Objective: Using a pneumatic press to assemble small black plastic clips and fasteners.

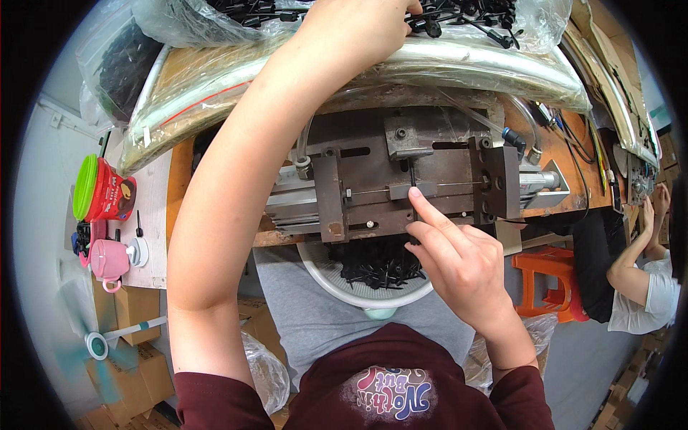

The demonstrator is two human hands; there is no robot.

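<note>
My left hand (358,29) reaches far across the bench into a clear plastic bag of small black parts (473,18) and is closed among them. My right hand (455,261) is near me, its index fingertip pressing on the thin rod in the middle of a rusty brown metal press fixture (373,172). The other fingers curl loosely; whether they pinch a part I cannot tell. Below the fixture, on my lap, a white bowl (337,287) holds several black parts.
Clear plastic sheeting (459,68) covers the bench behind the fixture. A red tub with a green lid (100,190) and a pink cup (107,261) stand at the left. An orange stool (548,276) and another seated person (645,279) are at the right. Cardboard boxes (136,322) lie lower left.
</note>
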